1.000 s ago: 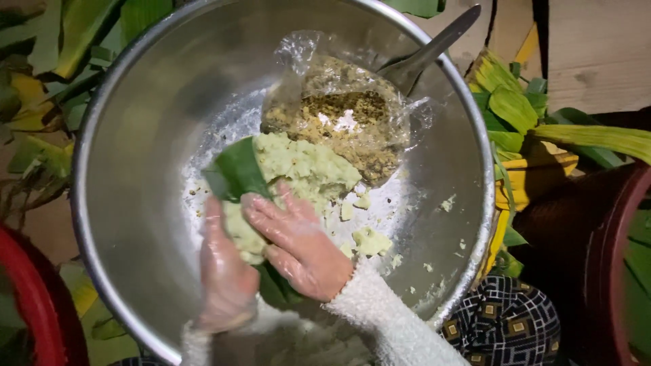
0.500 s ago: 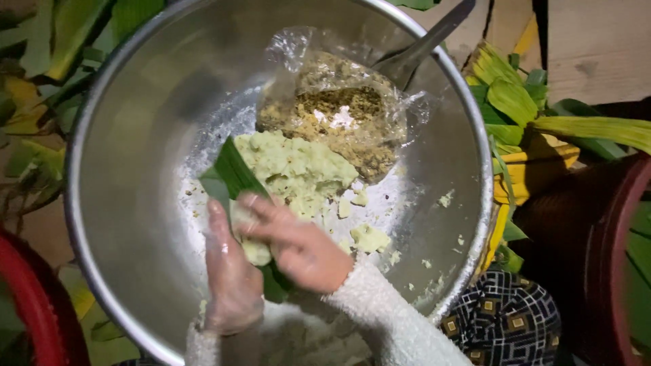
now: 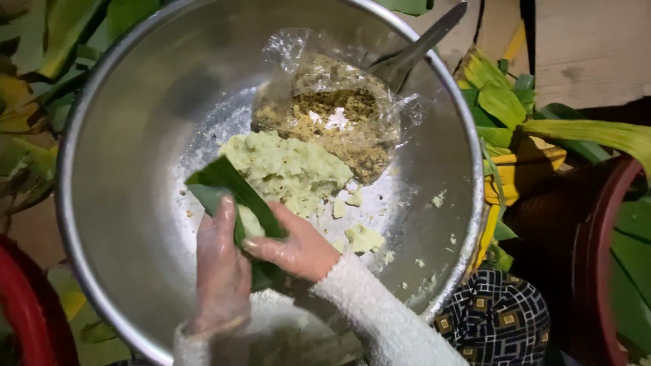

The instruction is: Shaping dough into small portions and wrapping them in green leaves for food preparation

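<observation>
together, the left hand [image 3: 220, 271] and right hand [image 3: 295, 247], in thin clear gloves, fold a long green leaf [image 3: 230, 193] around pale green dough [image 3: 288, 169], fingers pressed shut to keep it in, above the big steel bowl [image 3: 122, 135]; the plastic bag of brown filling [image 3: 332, 108] sits beyond the grip.

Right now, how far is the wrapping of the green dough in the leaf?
Done: a lump of dough already sits in the green leaf. In hand: the left hand and right hand fold the leaf around it. Left: a pale green dough pile and a bag of brown filling lie in the steel bowl.
</observation>
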